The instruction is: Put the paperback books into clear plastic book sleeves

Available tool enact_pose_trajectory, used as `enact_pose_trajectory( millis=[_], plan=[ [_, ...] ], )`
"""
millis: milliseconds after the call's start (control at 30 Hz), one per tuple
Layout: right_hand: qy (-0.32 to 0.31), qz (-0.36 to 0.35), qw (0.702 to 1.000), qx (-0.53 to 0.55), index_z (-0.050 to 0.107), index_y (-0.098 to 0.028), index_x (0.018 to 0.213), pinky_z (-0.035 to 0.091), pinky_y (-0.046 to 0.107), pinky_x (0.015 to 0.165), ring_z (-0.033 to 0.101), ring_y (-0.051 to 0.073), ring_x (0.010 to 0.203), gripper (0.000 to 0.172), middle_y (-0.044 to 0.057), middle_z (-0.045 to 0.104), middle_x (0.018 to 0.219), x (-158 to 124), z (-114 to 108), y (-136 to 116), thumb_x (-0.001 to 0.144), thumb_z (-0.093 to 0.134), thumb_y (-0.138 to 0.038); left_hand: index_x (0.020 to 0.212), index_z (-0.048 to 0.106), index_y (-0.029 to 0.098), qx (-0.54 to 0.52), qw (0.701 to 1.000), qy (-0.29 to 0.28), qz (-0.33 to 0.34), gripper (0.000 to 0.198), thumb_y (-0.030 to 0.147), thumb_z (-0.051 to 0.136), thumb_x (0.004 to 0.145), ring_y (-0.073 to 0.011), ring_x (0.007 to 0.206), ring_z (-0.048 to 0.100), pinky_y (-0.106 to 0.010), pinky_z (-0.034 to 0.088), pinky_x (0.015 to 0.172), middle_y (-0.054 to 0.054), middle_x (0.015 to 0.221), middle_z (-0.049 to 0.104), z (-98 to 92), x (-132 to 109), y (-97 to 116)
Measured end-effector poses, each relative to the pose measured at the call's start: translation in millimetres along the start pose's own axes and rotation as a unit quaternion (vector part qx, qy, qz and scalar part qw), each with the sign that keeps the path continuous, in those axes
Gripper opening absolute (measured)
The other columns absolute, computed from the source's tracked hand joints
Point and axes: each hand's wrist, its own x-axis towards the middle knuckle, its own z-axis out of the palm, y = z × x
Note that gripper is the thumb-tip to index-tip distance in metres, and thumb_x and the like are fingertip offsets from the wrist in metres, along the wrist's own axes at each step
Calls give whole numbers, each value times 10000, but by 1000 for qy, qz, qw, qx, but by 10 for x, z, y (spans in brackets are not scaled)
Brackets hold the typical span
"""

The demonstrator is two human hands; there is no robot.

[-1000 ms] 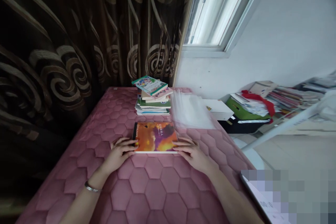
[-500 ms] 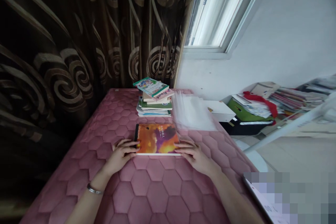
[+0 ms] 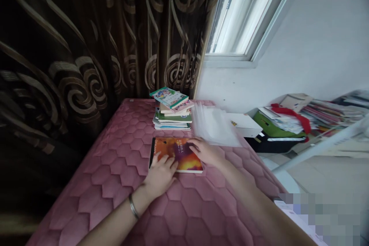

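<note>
A book (image 3: 184, 161) with an orange and purple cover lies flat on the pink quilted surface (image 3: 178, 215), its dark spine edge to the left. Across the lower left of its cover rests my left hand (image 3: 161, 175), fingers spread and a silver bangle on the wrist. My right hand (image 3: 206, 152) touches the cover near the upper right corner, fingers apart and slightly bent. Its underside is hidden. Just behind the book stands a stack of books (image 3: 173, 117), with a green-edged one (image 3: 170, 97) lying askew on top.
Clear plastic sleeves (image 3: 213, 125) lie right of the stack. A white box (image 3: 245, 125) and a green container (image 3: 271, 123) heaped with papers stand beyond the right edge. A dark patterned curtain (image 3: 129, 38) hangs at the left. A device's edge (image 3: 291, 215) shows at lower right.
My left hand has moved from the book's left edge onto its cover. My right hand has slid up from the right edge to the upper right corner. The view has shifted slightly.
</note>
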Motion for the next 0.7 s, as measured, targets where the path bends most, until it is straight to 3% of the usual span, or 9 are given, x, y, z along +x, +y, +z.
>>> enact_pose_trajectory(
  millis=[167,300,400,533,700],
  plan=[
    [-88,15,993,-83,608,-222,1215,424,367,985,576,235,1129,323,98,636,1211,444,154,-99,921,482,-265,1109,607,188,85,994,20,58,248,131,482,902,-226,989,562,-463,330,1018,-89,1067,654,167,161,5],
    [-130,34,986,-95,624,-237,1198,427,355,942,595,248,1097,319,95,633,1231,592,184,-106,924,490,-332,1027,626,142,153,978,46,133,195,125,473,909,-201,930,579,-447,339,1020,-97,1002,658,236,147,-34],
    [-166,57,980,-96,662,-238,1111,436,307,862,624,230,1015,264,75,689,1117,619,141,-78,903,526,-325,1043,629,92,208,959,78,178,211,127,472,906,-214,966,599,-443,344,1023,-137,1013,674,261,95,-89],
    [-200,103,971,-83,677,-224,979,418,241,690,639,186,839,221,47,719,959,483,80,-22,874,565,-383,1082,626,111,232,952,101,172,243,163,448,926,-223,1055,599,-446,340,1044,-146,1143,665,251,6,-387],
    [-218,161,961,-49,647,-173,800,344,221,545,597,141,651,321,34,688,757,208,67,-24,902,507,-443,1111,626,165,189,965,103,150,246,134,480,916,-203,1081,602,-437,363,1045,-86,1188,668,250,-36,-916]
  ],
)
